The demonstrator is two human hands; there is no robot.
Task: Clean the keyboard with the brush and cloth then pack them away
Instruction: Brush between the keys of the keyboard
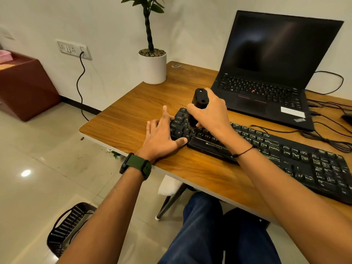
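left hand (pixel 162 134) lay flat with fingers spread at the left end of the keyboard (pixel 266 147), thumb against its front edge, steadying it near the desk's (pixel 129 119) left edge. just right of it, right hand (pixel 209 113) curled round the black brush (pixel 199 105), held upright with the lower end down on the left-hand keys. judged as early in the brushing step: only the left block of keys under the brush, the long run toward the right end probably not yet covered. no cloth seen anywhere on the desk; wiping and packing away judged as left to do. beyond, toward the far right corner, stood an open laptop (pixel 270 73).
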